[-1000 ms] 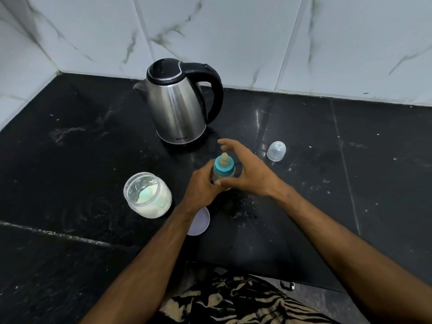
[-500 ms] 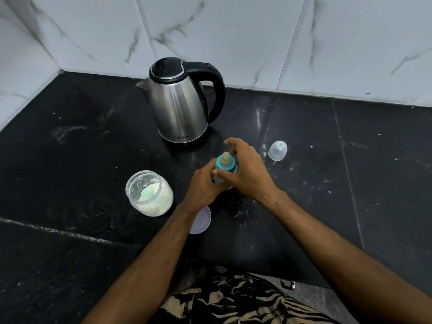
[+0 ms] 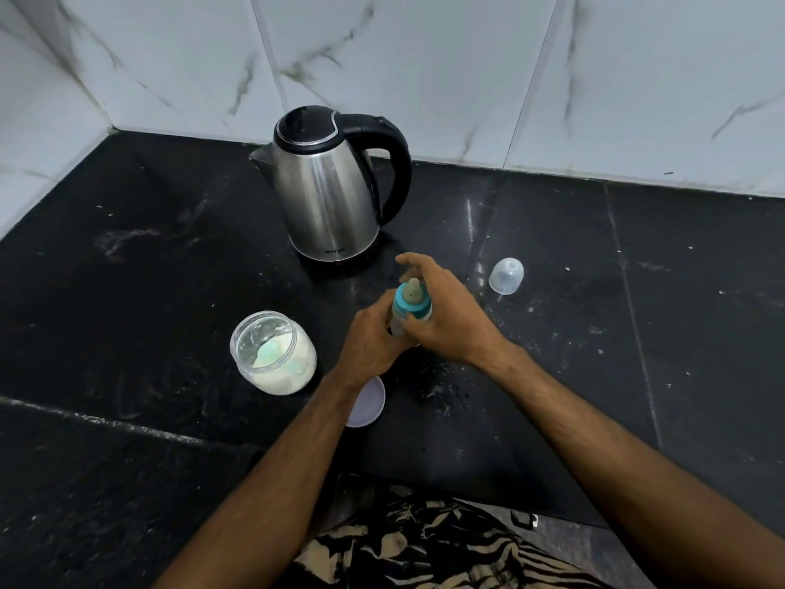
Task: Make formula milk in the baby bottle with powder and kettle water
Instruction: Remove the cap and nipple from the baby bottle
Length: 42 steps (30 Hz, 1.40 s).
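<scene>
Head view is looking down on a black table (image 3: 127, 291) set into a corner of white marbled wall tiles (image 3: 424, 70), and both hands are meeting at the baby bottle (image 3: 411, 310) in the middle of it. The bottle is standing upright, just in front of the steel kettle (image 3: 329, 197), with its teal collar and beige teat on top. The left hand (image 3: 371, 342) is wrapping round the lower body of the bottle, fingers curled close against it and hiding most of the clear part. The right hand (image 3: 450, 316) is coming in from the other side, thumb and fingers (image 3: 410, 261) bent round the teal collar, gripping it at the rim while the index finger is arching up behind the teat. The kettle is sitting with its black lid down, spout pointing left and handle to the right. To the left of the hands, the powder jar (image 3: 274, 352) is standing open, white powder inside and a pale scoop resting in it. Its flat lid (image 3: 368, 403) is lying on the table just under the left wrist, partly hidden by the forearm. Off to the right of the bottle, well apart, the clear bottle cap (image 3: 505, 276) is resting on the table. A patterned garment (image 3: 424, 546) is showing at the bottom edge.
</scene>
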{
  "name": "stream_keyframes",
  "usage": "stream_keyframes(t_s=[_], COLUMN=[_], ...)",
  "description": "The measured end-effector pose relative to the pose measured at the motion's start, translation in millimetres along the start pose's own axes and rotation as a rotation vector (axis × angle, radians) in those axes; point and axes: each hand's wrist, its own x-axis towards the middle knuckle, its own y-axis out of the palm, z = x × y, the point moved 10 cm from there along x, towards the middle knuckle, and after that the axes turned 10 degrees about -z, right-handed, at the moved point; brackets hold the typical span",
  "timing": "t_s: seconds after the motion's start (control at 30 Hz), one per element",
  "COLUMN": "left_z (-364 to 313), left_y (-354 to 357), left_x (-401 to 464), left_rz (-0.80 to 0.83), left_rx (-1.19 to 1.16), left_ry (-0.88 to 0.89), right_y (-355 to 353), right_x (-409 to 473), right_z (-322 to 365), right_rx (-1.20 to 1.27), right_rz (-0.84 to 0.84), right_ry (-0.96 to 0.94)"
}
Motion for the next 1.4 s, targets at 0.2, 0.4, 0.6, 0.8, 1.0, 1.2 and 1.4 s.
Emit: stream_keyframes(t_s=[0.2, 0.4, 0.6, 0.8, 1.0, 1.2, 1.4], left_z=[1.9, 1.9, 3.9, 1.4, -0.3, -6.1, 1.2], left_y=[0.8, -0.4, 2.3, 1.6, -1.4, -2.1, -1.4], left_x=[2.1, 0.9, 1.3, 0.1, 0.7, 0.3, 1.9], left_rz=[0.005, -0.01, 0.003, 0.011, -0.031, -0.035, -0.039], left_rx=[0.001, 0.021, 0.01, -0.071, -0.073, -0.065, -0.054], left_ry=[0.0, -0.012, -0.014, -0.008, 0.023, 0.045, 0.035], right_y=[-8.8, -4.4, -8.4, -17.9, -67.7, -97.2, -103.6], right_x=[1.6, 1.1, 1.4, 4.7, 2.1, -12.4, -37.1], right_z=[-4.1, 4.5, 0.8, 2.4, -20.3, -88.2, -133.4], right_rx=[-0.2, -0.113, -0.257, -0.005, 0.1, -0.082, -0.118], right_rz=[-0.1, -0.05, -0.106, -0.02, -0.089, -0.102, -0.051], right_ry=[0.028, -0.005, 0.004, -0.02, -0.078, -0.006, 0.073])
